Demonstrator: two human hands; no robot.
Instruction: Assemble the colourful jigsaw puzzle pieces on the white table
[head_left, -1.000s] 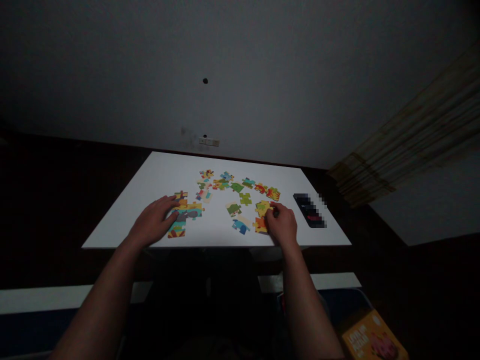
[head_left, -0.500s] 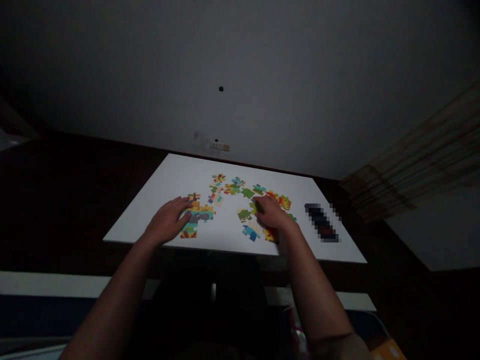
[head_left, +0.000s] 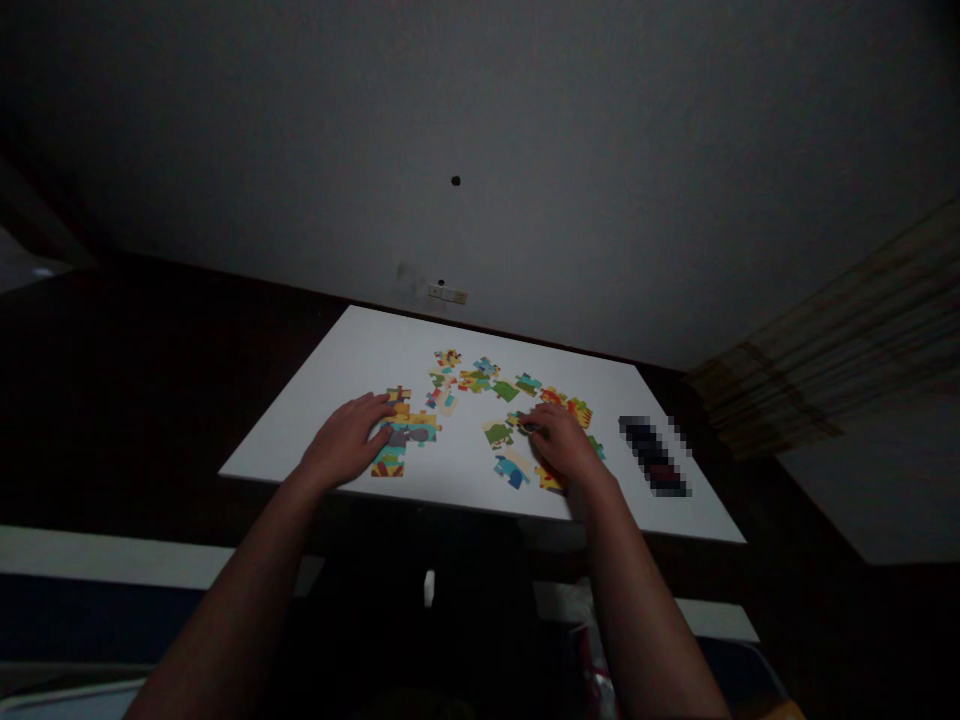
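My left hand lies flat with fingers out, its fingertips on the left edge of a block of joined jigsaw pieces. The block shows a grey animal on yellow and teal. My right hand is bent over the loose pieces on the right, fingers and thumb closed at a small green-and-teal puzzle piece; part of that piece is hidden under the fingers. Beside it lie a green piece and a blue piece. A yellow piece sits partly under my right wrist.
Several loose puzzle pieces spread in an arc across the white table. A dark pixelated object lies at the table's right. Behind stands a wall with a socket strip; a curtain hangs on the right.
The view has shifted a little, so the table sits slightly farther right. My right hand has drawn back a little toward me, uncovering more of the small piece. My left hand stays on the block.
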